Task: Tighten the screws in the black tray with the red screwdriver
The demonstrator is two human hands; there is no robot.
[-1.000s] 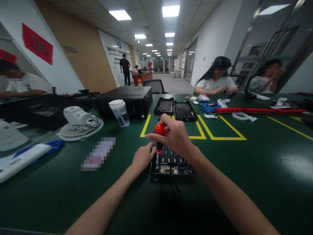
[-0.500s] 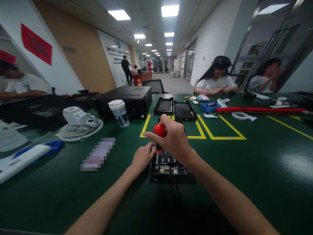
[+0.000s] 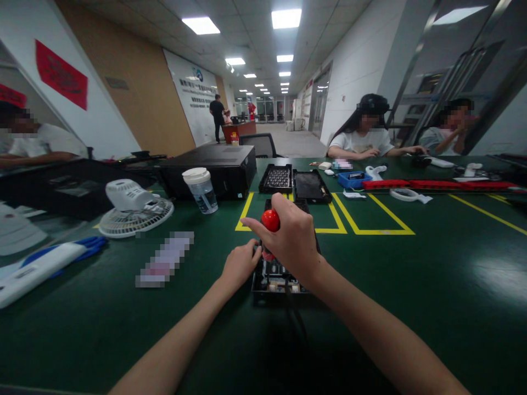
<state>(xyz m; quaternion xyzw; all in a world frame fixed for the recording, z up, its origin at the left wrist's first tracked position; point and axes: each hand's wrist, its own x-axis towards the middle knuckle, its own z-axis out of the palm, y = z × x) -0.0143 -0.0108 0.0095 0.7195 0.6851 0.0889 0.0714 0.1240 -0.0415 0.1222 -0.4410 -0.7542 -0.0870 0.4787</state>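
Observation:
My right hand (image 3: 294, 236) is wrapped round a screwdriver (image 3: 270, 220) with a red rounded handle end, held upright above an opened black case (image 3: 280, 292). The thumb stretches out to the left of the handle. The screwdriver's tip is hidden. Inside the case show dark rows of slots and small metallic and tan parts. At the case's left edge my left hand (image 3: 241, 266) is closed on its side, fingertips close to the lower part of the screwdriver. A dark strip or cable (image 3: 294, 307) runs from the case's near side.
Beyond the case lie two black trays (image 3: 276, 178) (image 3: 312, 185). To the left are a lidded cup (image 3: 201, 189), a white fan (image 3: 135, 211), a large black box (image 3: 209, 159) and a blurred flat item (image 3: 164, 260). A blue bin (image 3: 354, 179) is at right; co-workers sit around the table.
My right hand and the screwdriver have turned and shifted slightly right; my left hand stays put. A co-worker opposite has moved their hands apart. A standing person in the background has moved right.

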